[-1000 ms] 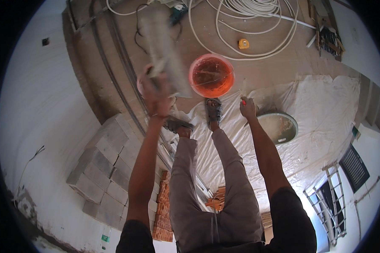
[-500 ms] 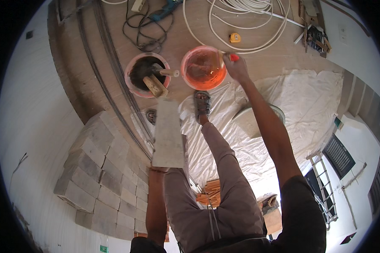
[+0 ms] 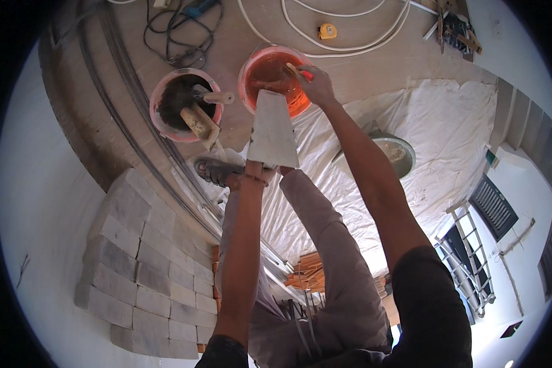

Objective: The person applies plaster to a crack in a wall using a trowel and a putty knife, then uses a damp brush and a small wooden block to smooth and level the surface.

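A pale grey block (image 3: 273,132) rests on my left hand (image 3: 262,170), held out with its far end over the near rim of an orange bucket (image 3: 246,101). Most of that hand's fingers are hidden beneath the block. My right hand (image 3: 319,89) is closed round the red handle of a brush (image 3: 293,69), whose head is inside the orange bucket, above or in the liquid there. Left of it stands a bucket of dark grey mortar (image 3: 159,124). A notched-looking scoop (image 3: 200,124) and a tool with a wooden handle (image 3: 218,97) lean in it.
Stacked grey blocks (image 3: 153,270) line the left wall. Long metal bars (image 3: 113,104) run beside the buckets. White sheeting (image 3: 435,135) covers the floor at right, with a round tub (image 3: 405,153) on it. Beyond lie a tape measure (image 3: 327,30), white hose (image 3: 356,48) and a cable (image 3: 172,58).
My left hand has carried the block forward and right, to the orange bucket's rim. The brush has moved over into the bucket. My left foot shows more, and the whole view has shifted.
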`<control>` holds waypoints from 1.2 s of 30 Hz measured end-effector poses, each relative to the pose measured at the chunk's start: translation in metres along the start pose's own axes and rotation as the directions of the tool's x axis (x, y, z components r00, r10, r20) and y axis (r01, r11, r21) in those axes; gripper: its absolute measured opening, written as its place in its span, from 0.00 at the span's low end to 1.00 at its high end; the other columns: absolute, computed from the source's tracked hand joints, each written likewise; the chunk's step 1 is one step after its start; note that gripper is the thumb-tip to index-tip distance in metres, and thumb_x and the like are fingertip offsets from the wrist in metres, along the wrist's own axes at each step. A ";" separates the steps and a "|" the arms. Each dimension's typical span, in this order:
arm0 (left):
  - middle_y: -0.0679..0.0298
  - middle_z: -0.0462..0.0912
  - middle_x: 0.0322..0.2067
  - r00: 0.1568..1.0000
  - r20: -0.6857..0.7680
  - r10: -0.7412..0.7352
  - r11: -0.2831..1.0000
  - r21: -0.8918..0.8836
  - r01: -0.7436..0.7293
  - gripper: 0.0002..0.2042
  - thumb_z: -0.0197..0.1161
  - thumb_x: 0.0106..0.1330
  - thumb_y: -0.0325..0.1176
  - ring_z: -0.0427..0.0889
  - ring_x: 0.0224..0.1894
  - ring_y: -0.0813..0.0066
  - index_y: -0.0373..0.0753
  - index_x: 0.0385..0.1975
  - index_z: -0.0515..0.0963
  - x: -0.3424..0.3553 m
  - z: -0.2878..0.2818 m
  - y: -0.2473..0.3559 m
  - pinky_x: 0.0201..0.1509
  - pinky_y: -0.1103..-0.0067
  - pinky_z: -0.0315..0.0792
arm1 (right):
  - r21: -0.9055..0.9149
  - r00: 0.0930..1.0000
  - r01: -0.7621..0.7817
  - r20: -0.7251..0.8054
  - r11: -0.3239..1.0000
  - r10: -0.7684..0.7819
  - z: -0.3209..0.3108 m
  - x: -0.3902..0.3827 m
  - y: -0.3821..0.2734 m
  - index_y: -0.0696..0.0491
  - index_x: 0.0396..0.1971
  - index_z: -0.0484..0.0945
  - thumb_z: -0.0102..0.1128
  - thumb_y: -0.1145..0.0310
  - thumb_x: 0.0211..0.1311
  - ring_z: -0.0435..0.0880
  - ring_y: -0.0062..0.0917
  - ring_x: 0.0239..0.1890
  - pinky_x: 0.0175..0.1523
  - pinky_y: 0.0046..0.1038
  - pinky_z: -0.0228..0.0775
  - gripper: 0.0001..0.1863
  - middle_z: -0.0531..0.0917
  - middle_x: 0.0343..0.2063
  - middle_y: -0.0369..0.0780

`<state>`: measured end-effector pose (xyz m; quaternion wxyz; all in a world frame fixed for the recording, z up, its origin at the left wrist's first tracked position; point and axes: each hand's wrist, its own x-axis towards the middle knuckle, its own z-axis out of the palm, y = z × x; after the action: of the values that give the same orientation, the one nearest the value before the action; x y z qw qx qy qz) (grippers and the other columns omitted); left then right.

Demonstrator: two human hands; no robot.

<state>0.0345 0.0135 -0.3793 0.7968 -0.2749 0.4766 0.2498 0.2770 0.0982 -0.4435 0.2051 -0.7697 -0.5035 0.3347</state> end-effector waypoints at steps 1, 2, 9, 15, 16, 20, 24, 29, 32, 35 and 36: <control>0.70 0.75 0.54 0.999 -0.032 -0.005 0.999 0.035 0.006 0.20 0.45 0.68 0.51 0.72 0.57 0.68 0.52 0.56 0.69 0.015 0.006 0.002 0.58 0.60 0.68 | 0.006 1.000 -0.013 0.021 1.000 0.013 0.006 0.003 0.009 0.51 0.42 0.80 0.60 0.62 0.55 0.81 0.39 0.44 0.50 0.36 0.71 0.16 0.82 0.39 0.45; 0.71 0.76 0.53 0.997 -0.074 0.006 0.997 0.072 -0.001 0.20 0.45 0.68 0.52 0.72 0.57 0.69 0.53 0.55 0.69 0.026 0.004 0.011 0.57 0.58 0.68 | 0.038 0.998 -0.039 0.060 0.999 0.037 0.014 0.003 0.004 0.50 0.43 0.80 0.60 0.62 0.55 0.80 0.39 0.45 0.51 0.36 0.71 0.16 0.82 0.40 0.45; 0.65 0.79 0.47 0.992 0.091 -0.084 0.983 0.170 0.068 0.20 0.47 0.68 0.52 0.80 0.47 0.66 0.48 0.52 0.71 0.081 -0.029 0.062 0.45 0.68 0.78 | 0.235 0.948 0.037 0.299 0.971 -0.109 -0.012 -0.081 -0.043 0.49 0.45 0.79 0.60 0.67 0.54 0.78 0.39 0.49 0.54 0.35 0.70 0.16 0.80 0.46 0.45; 0.61 0.78 0.49 0.987 0.149 -0.058 0.960 0.280 0.015 0.22 0.45 0.68 0.51 0.80 0.49 0.67 0.45 0.54 0.69 0.053 0.014 0.058 0.47 0.68 0.78 | 0.249 0.933 0.089 0.317 0.964 -0.168 -0.074 -0.118 -0.112 0.50 0.43 0.79 0.59 0.73 0.54 0.79 0.37 0.47 0.52 0.34 0.72 0.14 0.80 0.43 0.44; 0.62 0.77 0.51 0.990 0.130 -0.053 0.962 0.273 0.015 0.22 0.45 0.68 0.52 0.78 0.51 0.66 0.46 0.56 0.68 0.044 0.023 0.058 0.50 0.67 0.76 | 0.206 0.940 0.139 0.281 0.969 -0.194 -0.065 -0.111 -0.104 0.50 0.42 0.79 0.60 0.73 0.54 0.79 0.37 0.47 0.51 0.33 0.72 0.14 0.81 0.43 0.43; 0.66 0.73 0.56 0.999 -0.035 -0.013 0.943 0.333 0.024 0.23 0.43 0.68 0.52 0.73 0.56 0.66 0.49 0.59 0.66 0.011 0.029 0.064 0.57 0.64 0.71 | 0.200 0.980 0.079 0.164 0.977 -0.113 -0.017 -0.057 -0.049 0.52 0.41 0.79 0.58 0.70 0.55 0.78 0.40 0.45 0.50 0.36 0.71 0.13 0.81 0.41 0.45; 0.67 0.73 0.56 0.996 0.034 0.077 0.899 0.429 -0.085 0.22 0.43 0.69 0.51 0.71 0.58 0.67 0.50 0.57 0.67 0.004 0.008 0.070 0.58 0.64 0.70 | 0.113 0.988 0.073 -0.145 0.991 -0.057 0.025 -0.005 -0.009 0.51 0.41 0.79 0.58 0.67 0.55 0.79 0.42 0.43 0.48 0.37 0.72 0.13 0.82 0.37 0.46; 0.67 0.74 0.54 0.982 -0.186 0.015 0.946 0.321 0.046 0.20 0.44 0.69 0.49 0.75 0.54 0.67 0.50 0.55 0.69 0.042 0.011 0.076 0.54 0.64 0.72 | 0.286 0.980 -0.159 -0.066 0.945 0.185 0.029 0.005 0.001 0.53 0.40 0.79 0.59 0.66 0.57 0.84 0.33 0.36 0.43 0.33 0.74 0.12 0.84 0.32 0.43; 0.65 0.76 0.51 0.982 -0.190 0.024 0.927 0.371 0.049 0.18 0.46 0.68 0.48 0.77 0.51 0.66 0.48 0.53 0.71 0.058 0.003 0.081 0.52 0.63 0.74 | 0.506 0.976 -0.211 0.064 0.836 0.207 0.000 -0.025 -0.019 0.56 0.39 0.78 0.60 0.64 0.59 0.84 0.26 0.34 0.40 0.30 0.76 0.13 0.84 0.30 0.41; 0.62 0.78 0.48 0.979 -0.202 0.027 0.890 0.451 0.068 0.18 0.48 0.68 0.46 0.78 0.49 0.64 0.45 0.51 0.72 0.070 0.006 0.081 0.51 0.64 0.75 | 0.701 0.906 -0.407 0.229 0.586 0.356 -0.029 -0.057 -0.036 0.59 0.41 0.75 0.58 0.64 0.61 0.84 0.24 0.33 0.37 0.27 0.77 0.15 0.83 0.32 0.42; 0.61 0.78 0.47 0.973 -0.227 0.038 0.874 0.480 0.078 0.17 0.49 0.67 0.45 0.79 0.48 0.63 0.44 0.50 0.72 0.072 0.003 0.086 0.51 0.64 0.75 | 0.783 0.867 -0.458 0.289 0.421 0.405 -0.030 -0.064 -0.043 0.60 0.42 0.74 0.57 0.64 0.62 0.84 0.25 0.33 0.36 0.25 0.78 0.15 0.82 0.33 0.43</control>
<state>0.0098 0.0873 -0.4604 0.7823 -0.0982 0.6098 0.0807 0.2545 0.0575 -0.3749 0.4373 -0.6712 -0.0745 0.5940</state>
